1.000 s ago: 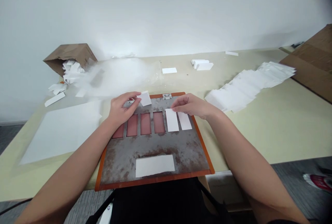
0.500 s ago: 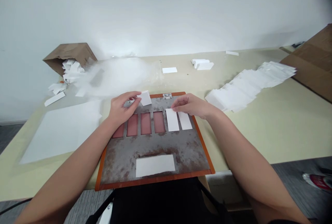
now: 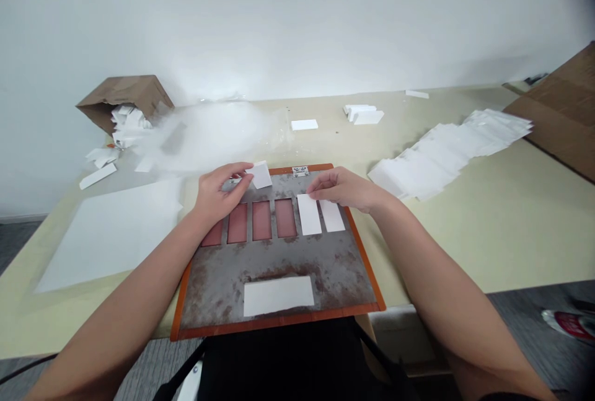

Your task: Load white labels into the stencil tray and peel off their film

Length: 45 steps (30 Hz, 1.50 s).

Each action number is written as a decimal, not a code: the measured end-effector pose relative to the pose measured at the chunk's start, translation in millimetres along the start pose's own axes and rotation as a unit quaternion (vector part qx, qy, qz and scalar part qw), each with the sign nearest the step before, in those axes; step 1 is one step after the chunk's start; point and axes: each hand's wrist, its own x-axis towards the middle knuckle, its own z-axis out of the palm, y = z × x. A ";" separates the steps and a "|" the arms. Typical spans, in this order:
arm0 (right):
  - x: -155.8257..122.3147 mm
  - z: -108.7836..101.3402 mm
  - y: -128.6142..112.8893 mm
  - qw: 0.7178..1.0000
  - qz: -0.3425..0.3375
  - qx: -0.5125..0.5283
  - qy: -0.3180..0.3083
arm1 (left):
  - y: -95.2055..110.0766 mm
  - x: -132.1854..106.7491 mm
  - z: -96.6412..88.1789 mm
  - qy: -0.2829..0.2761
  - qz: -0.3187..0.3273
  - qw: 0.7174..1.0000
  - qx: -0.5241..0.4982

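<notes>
A grey metal plate [image 3: 209,280] in an orange frame lies in front of me, with a row of rectangular reddish slots [image 3: 261,221]. My left hand [image 3: 220,187] pinches a few small white cards [image 3: 261,175] over the plate's far left part. My right hand [image 3: 339,189] has its thumb and fingertips closed at the far edge of a white card [image 3: 309,216], which lies over a slot. Another white card [image 3: 332,218] lies to its right, partly under my right hand. A wider white strip [image 3: 279,297] rests near the plate's front edge.
A hinge [image 3: 300,171] sits at the frame's far edge. White sheets [image 3: 437,156] fan out at right beside a cardboard box [image 3: 558,110]. An open brown box [image 3: 134,88] spills white pieces at back left. A large white sheet [image 3: 116,227] lies left; small card stacks [image 3: 365,114] stand behind.
</notes>
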 end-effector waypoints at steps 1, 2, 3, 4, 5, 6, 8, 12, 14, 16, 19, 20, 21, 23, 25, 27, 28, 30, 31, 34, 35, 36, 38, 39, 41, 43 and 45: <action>0.1 0.0 0.5 1.000 -0.003 -0.003 0.000 | 0.1 0.1 0.0 -0.001 0.000 1.000 0.000; 0.1 0.0 0.9 1.000 -0.005 -0.006 0.001 | 0.2 0.1 -0.1 -0.001 0.000 1.000 0.000; 0.1 0.2 1.1 1.000 -0.007 -0.009 0.001 | 0.4 0.2 -0.2 -0.001 0.001 1.000 0.000; 0.0 0.4 1.1 1.000 -0.009 -0.012 0.003 | 0.5 0.3 -0.3 -0.002 0.001 1.000 0.001; -0.2 0.8 1.0 1.000 -0.010 -0.016 0.005 | 0.7 0.3 -0.4 -0.001 0.001 1.000 0.001; -0.4 1.1 0.7 1.000 -0.011 -0.022 0.009 | 0.8 0.3 -0.5 0.000 0.002 1.000 0.001; -1.1 1.7 -0.5 0.999 -0.017 -0.038 0.018 | 0.9 0.3 -0.6 0.003 0.005 1.000 0.001; -2.8 2.5 -3.5 0.996 -0.024 -0.076 0.038 | 0.8 0.1 -0.5 0.005 0.007 1.000 0.003; -3.3 3.0 -4.1 0.995 -0.023 -0.094 0.039 | 0.6 -0.1 -0.4 0.006 0.007 1.000 0.003; -3.3 3.7 -3.7 0.993 -0.027 -0.109 0.042 | 0.4 -0.2 -0.4 0.006 0.006 1.000 0.004; -2.6 4.4 -1.7 0.990 -0.039 -0.122 0.052 | 0.3 -0.1 -0.5 0.004 0.003 1.000 0.005; -2.4 4.4 -1.0 0.990 -0.041 -0.123 0.054 | 0.2 -0.1 -0.5 0.004 0.002 1.000 0.005; -2.2 4.3 -0.4 0.990 -0.043 -0.124 0.053 | 0.2 0.0 -0.5 0.003 0.002 1.000 0.005; -2.1 3.7 0.5 0.990 -0.042 -0.127 0.048 | 0.3 0.1 -0.5 0.003 0.003 1.000 0.002; -2.3 3.5 1.0 0.989 -0.040 -0.131 0.047 | 0.3 0.0 -0.2 0.003 0.004 1.000 -0.002; -2.5 5.0 1.0 0.986 -0.062 -0.138 0.063 | 0.3 -0.4 0.3 0.003 0.007 1.000 -0.006; -2.4 6.9 0.6 0.982 -0.091 -0.144 0.082 | 0.2 -0.6 0.4 0.003 0.008 1.000 -0.009; -1.9 13.2 -1.6 0.961 -0.181 -0.165 0.130 | 0.2 -1.1 0.5 0.002 0.011 1.000 -0.012; -1.4 17.7 -3.6 0.944 -0.230 -0.183 0.152 | 0.2 -1.3 0.2 0.000 0.013 1.000 -0.013; 1.0 33.7 -12.7 0.886 -0.310 -0.288 0.191 | 1.1 -1.7 -1.1 -0.011 0.020 1.000 -0.017; 2.1 38.9 -16.2 0.867 -0.310 -0.335 0.199 | 1.6 -1.7 -1.6 -0.015 0.023 0.999 -0.019; 3.3 43.4 -19.5 0.849 -0.304 -0.381 0.205 | 2.2 -1.7 -2.0 -0.018 0.026 0.999 -0.022; 5.6 50.0 -24.6 0.818 -0.289 -0.451 0.211 | 3.6 -1.7 -2.5 -0.021 0.032 0.999 -0.029; 6.6 52.0 -26.0 0.807 -0.285 -0.472 0.213 | 4.3 -1.7 -2.6 -0.021 0.034 0.999 -0.032; 8.0 53.8 -26.4 0.793 -0.281 -0.493 0.220 | 5.6 -1.8 -2.7 -0.022 0.036 0.998 -0.040; 8.7 54.1 -24.5 0.790 -0.280 -0.495 0.227 | 6.5 -1.8 -2.8 -0.022 0.039 0.998 -0.047; 9.3 54.2 -21.8 0.799 -0.279 -0.481 0.229 | 6.7 -1.6 -3.0 -0.022 0.042 0.997 -0.054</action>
